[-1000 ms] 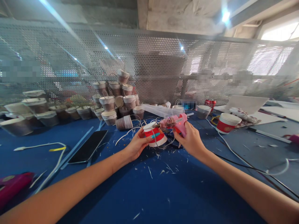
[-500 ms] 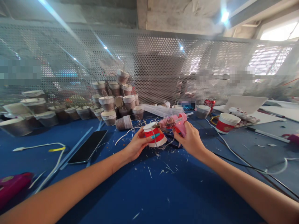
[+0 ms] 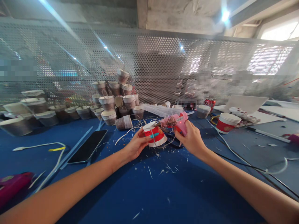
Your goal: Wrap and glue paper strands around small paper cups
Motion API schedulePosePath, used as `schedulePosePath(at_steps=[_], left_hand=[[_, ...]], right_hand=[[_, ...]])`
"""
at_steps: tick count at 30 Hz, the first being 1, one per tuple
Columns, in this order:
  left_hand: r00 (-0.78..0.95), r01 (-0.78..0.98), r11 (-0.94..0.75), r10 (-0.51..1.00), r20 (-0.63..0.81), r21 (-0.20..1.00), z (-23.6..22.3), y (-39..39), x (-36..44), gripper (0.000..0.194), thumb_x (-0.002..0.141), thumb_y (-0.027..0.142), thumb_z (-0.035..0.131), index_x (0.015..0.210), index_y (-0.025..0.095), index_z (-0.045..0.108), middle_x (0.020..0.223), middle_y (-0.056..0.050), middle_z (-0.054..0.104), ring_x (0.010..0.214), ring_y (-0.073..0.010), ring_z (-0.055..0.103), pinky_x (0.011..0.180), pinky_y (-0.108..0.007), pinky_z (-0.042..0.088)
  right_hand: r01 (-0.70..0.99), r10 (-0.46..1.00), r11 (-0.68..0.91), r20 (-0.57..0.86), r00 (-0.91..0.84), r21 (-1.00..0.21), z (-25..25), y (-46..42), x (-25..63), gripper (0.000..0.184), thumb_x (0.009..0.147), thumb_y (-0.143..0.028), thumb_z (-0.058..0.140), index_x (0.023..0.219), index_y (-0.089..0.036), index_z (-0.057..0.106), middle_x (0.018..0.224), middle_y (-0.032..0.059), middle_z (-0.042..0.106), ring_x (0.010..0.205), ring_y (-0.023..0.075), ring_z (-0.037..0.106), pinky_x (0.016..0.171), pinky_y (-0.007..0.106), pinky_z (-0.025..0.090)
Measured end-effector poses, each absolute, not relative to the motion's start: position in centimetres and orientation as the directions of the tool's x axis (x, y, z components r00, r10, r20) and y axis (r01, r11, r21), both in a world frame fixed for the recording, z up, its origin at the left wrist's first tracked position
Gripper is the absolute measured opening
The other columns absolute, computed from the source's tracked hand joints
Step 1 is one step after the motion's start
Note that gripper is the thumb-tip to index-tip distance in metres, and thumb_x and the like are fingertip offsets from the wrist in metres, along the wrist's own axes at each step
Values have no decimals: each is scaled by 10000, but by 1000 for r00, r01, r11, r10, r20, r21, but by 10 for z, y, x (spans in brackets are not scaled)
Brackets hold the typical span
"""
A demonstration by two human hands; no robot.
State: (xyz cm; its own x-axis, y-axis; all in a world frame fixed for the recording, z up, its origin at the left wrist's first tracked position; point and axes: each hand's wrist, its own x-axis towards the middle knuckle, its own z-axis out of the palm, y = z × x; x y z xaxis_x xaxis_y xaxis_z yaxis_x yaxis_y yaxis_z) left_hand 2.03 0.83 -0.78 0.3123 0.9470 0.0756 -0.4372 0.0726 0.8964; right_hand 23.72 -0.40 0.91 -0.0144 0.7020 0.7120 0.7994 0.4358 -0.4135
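Observation:
Upside down in front of me is a red and white paper cup (image 3: 157, 137), its narrow base facing up. My left hand (image 3: 137, 143) is closed around the cup's left side, thumb across the front. In my right hand (image 3: 192, 138) a pink hot glue gun (image 3: 180, 123) is gripped by its handle. Its nozzle points left and meets or nearly meets the cup's upturned base; I cannot tell whether they touch. A thin grey cord loops about the cup.
Brown cups with white rims (image 3: 106, 102) are stacked behind to the left. Clear glue sticks (image 3: 158, 110) lie behind the cup. A black phone (image 3: 88, 146) rests on the left, a red-white cup stack (image 3: 227, 123) stands right. Cables cross the table's right side.
The glue gun and my right hand have shifted very slightly to the right. My left hand keeps its hold on the paper cup.

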Motion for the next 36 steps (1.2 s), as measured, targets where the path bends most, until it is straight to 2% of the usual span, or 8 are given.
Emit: schedulePosePath(at_steps=[18,36], left_hand=[[313,-428,68,947,78,901,-11,10,20,474,598,82,721,1041,192,594,984,-58,673,912,-221,620,818,-345,458],[312,-421,72,947,70,904,-7,7,21,490,572,111,737,1029,173,571,1012,-72,661,966,-230,601,877,-361,432]], right_hand=[[804,716,414,698,2,-428,9,-3,238,242,707,-330,501,666,-226,287,617,-12,426,546,124,389,522,262,311],[793,689,442,724,0,-420,7,-2,238,230,696,-307,504,655,-223,293,611,-19,427,535,110,382,512,256,310]])
